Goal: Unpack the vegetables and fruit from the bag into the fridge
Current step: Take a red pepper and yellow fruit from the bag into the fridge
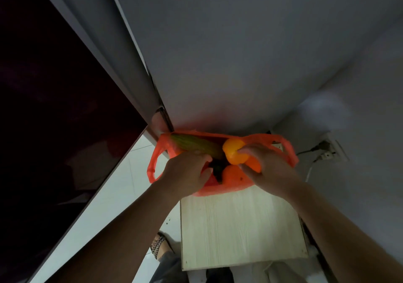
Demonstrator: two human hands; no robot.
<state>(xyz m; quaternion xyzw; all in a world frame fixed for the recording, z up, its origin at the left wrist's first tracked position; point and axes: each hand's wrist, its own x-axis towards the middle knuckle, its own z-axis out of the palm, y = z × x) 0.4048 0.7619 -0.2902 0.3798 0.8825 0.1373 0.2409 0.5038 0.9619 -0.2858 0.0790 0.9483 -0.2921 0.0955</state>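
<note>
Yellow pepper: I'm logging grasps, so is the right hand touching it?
Touching. The head view shows the right hand with fingertips pressed on the yellow pepper above the orange bag.

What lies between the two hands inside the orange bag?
In the head view, between the left hand and right hand, the bag shows a dark vegetable and an orange fruit.

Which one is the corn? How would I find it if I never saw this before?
Find the pale wooden table by the grey wall; at its far end sits a crinkly orange plastic bag. The long green-husked corn cob pokes out of the bag's top left corner, just beyond the left hand. Its neighbours are round and yellow or orange; it alone is long, striped and green.
</note>
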